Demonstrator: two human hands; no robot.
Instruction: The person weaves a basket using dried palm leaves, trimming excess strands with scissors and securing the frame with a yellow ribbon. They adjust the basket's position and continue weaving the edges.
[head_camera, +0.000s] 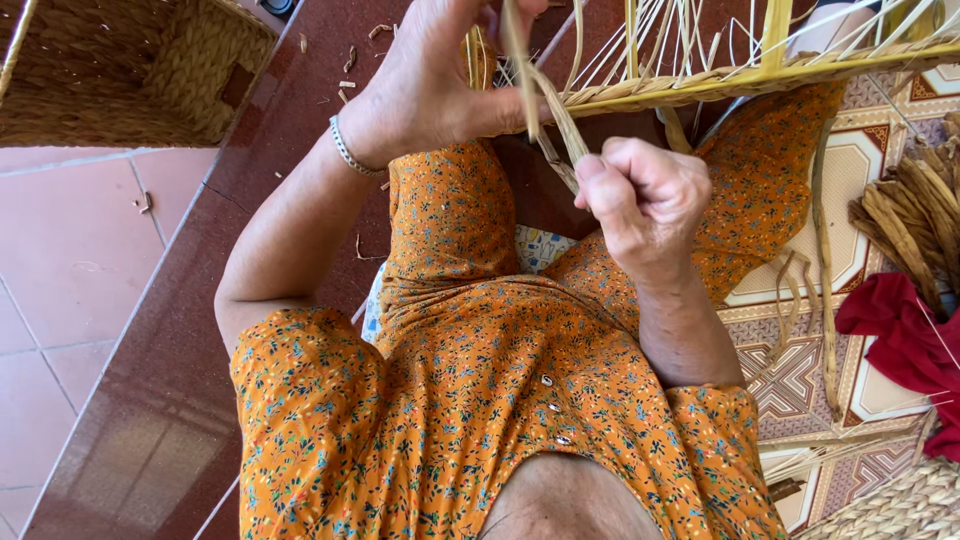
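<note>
Hands at work on a half-woven basket, seen from above by a head camera. Left hand (425, 85), silver bracelet (350, 152) at the wrist, raised against the yellow frame (775, 35) of the basket, fingers curled around pale upright strands; how tightly closed, cannot tell. Right hand (645, 200) just below the frame, fingers shut in a fist on a dried reed strand (560, 120) pulled taut and running up into the woven rim (700, 85). Woven rim of tan fibre along the yellow frame, thin pale stakes fanning upward from it.

Orange floral dress (480, 380) filling the lower middle, knees apart beneath the frame. Finished woven basket (130, 70) at top left on a dark red tiled floor (130, 400), small fibre scraps scattered near it. Bundle of dried reeds (915, 215) at the right edge on a patterned floor mat (850, 190), red cloth (905, 340) just below the bundle, edge of another woven piece (900, 505) at bottom right. No packages, labels or signs visible.
</note>
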